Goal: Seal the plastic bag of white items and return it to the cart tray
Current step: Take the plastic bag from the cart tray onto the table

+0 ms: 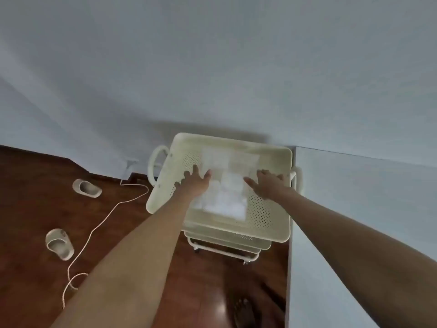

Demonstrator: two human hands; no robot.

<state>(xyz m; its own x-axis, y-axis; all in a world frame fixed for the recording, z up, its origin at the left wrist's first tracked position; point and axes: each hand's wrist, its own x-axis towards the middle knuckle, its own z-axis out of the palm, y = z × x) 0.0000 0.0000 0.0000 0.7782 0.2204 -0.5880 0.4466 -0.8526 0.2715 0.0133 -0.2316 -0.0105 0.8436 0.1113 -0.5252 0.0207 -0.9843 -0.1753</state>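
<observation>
Plastic bag (224, 185) of white items lies flat in the top cart tray (279, 152), taking up the middle of the tray floor and reaching from near the far edge towards the near edge, with perforated metal bare at the left and right sides. To finish the step well, I judge both palms should press flat and run outward along the bag's mouth so the strip closes along its whole length — then lift away without dragging the bag askew. It looks clear and thin, blurred here, with pale folded or stacked pieces showing through; whether the seal is already shut I cannot tell. The left hand (195, 182) rests on the bag's left edge with fingers spread wide, gripping nothing, its palm down. The right hand (269, 183) lies at the bag's right edge near the tray's right rim, fingers likewise extended and flat — no pinch visible. Below the tray sit the cart's lower shelves and a wheel. On the brown floor to the left lie two slippers (86, 188) and a white cord (94, 230).
</observation>
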